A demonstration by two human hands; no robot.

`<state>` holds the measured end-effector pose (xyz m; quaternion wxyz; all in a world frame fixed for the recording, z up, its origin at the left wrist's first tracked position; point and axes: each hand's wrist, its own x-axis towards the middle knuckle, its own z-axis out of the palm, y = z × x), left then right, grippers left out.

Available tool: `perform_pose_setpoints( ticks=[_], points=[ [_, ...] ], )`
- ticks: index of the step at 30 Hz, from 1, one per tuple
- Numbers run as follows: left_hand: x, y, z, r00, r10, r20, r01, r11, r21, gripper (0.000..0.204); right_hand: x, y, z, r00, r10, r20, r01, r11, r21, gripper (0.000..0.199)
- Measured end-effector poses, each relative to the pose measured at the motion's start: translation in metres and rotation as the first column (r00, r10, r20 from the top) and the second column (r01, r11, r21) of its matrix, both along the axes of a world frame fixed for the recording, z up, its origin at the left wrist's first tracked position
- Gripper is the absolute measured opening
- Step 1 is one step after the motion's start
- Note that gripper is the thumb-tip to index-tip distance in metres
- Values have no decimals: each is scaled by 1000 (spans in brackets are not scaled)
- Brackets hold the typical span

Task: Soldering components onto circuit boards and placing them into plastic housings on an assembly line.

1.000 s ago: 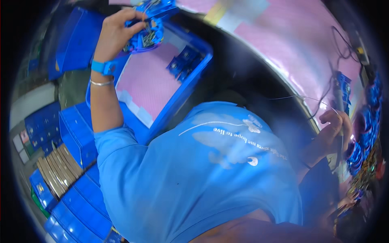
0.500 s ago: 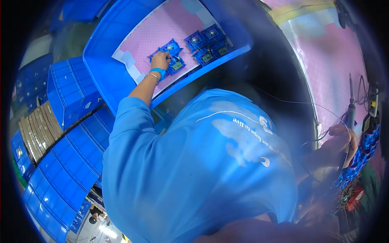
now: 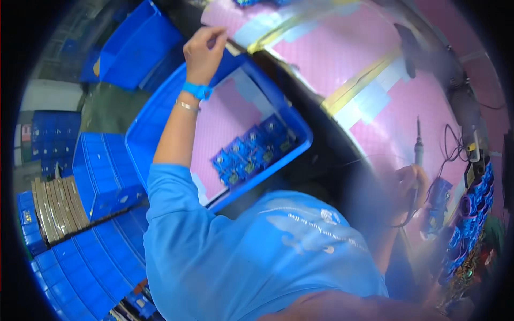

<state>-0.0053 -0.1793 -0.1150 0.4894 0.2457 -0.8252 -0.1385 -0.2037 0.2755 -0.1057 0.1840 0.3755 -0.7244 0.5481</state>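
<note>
Left hand (image 3: pixel 203 49) has lifted off the boards since half a second ago: it was down on the blue circuit boards in the tray, now it's raised at the tray's far rim, over the bench edge. Fingers curled loosely, tips pinched together; can't tell if anything small is in them, nothing visible. Blue wristband and a thin bracelet on that wrist.

Blue plastic tray (image 3: pixel 160 120) sits to the person's left, lined with a pink mat. Cluster of blue circuit boards (image 3: pixel 251 152) lies in the tray's near right corner, touching one another, well apart from the left hand.

Right hand (image 3: pixel 409 182) is at the right over the pink bench (image 3: pixel 428 101), blurred, closed around the grip of a soldering iron (image 3: pixel 417 142), tip pointing away from the person. Black cable trails from the hand.

Yellow tape strips (image 3: pixel 364 80) and pale patches cross the bench surface. A row of more blue boards (image 3: pixel 471 214) lines the bench's right edge, near the right hand. Stacked blue bins (image 3: pixel 101 171) stand on the left below the tray, with a bundle of tan flat strips (image 3: pixel 56 208) just beside them. Another blue bin (image 3: pixel 136 45) sits beyond the tray, top left.
</note>
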Motion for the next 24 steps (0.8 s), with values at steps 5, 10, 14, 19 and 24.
perform_pose_setpoints(
  ticks=[5,10,14,19,24],
  points=[
    [-91,-99,57,986,5,166,8,997,-79,16,-1,10,-4,988,-46,-146,59,994,91,13],
    [-147,-152,60,826,-136,548,254,956,-145,38,-5,9,-9,998,-29,57,28,999,18,13],
    [-167,-163,62,629,-156,761,326,942,-76,45,-10,8,-5,1000,-8,-18,9,997,70,9],
    [-178,-173,62,526,-69,848,282,954,-97,43,-13,3,-2,997,20,-76,-13,995,96,8],
    [-182,-171,60,489,20,872,282,943,-180,43,-11,4,1,996,1,-84,11,991,133,8]
  ],
)
